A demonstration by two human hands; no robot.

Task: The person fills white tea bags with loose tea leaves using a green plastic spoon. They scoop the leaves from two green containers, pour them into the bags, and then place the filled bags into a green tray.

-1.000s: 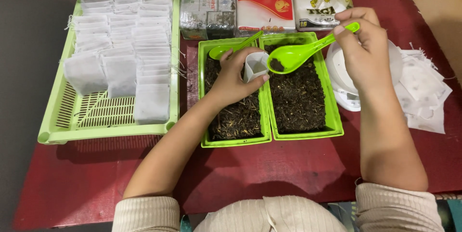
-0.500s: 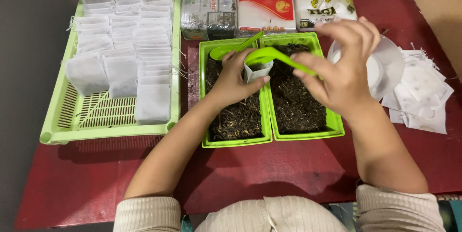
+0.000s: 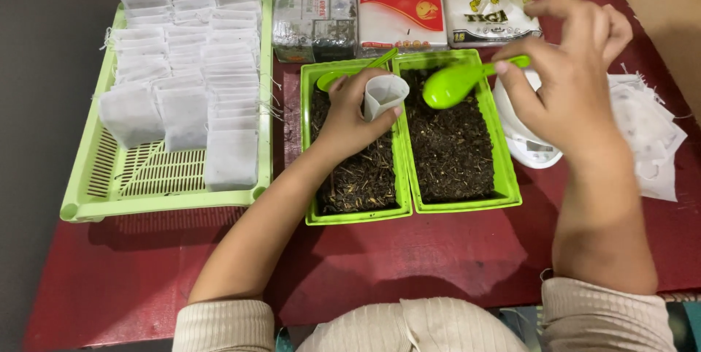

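Left hand [image 3: 349, 111]: I see it closed around a small white filter bag [image 3: 382, 94], mouth held open and upward, over the far end of the left green tray [image 3: 314, 147]. It has barely moved over the last second.

Right hand [image 3: 573, 78]: pinching the handle of a green spoon [image 3: 456, 83] between thumb and fingers – half a second ago this hand was low over the bag, tipping the spoon at its mouth; now it has drawn back to the right and lifted.

Spoon: its bowl now hangs over the far end of the right green tray [image 3: 511, 177], just beside the bag but no longer above it. I cannot tell whether anything is left in the bowl.

Bag contents: the inside is too small to read from here.

What the change means: the pour over the bag looks finished for this pass – I judge the spoon is clear of it and back over the loose dark tea [image 3: 453, 147].

Trays: side by side at the table's [image 3: 438, 257] middle, both filled with dark dry leaf; a second green spoon [image 3: 350, 74] lies at the far end of the left one.

Left edge: a green slatted basket [image 3: 161, 177] holding rows of flat white bags [image 3: 190, 52].

Far edge: three packets [image 3: 401, 5] in a row.

Right edge: a white scale [image 3: 529, 144], partly behind my right wrist, and a loose pile of white bags [image 3: 650, 140].
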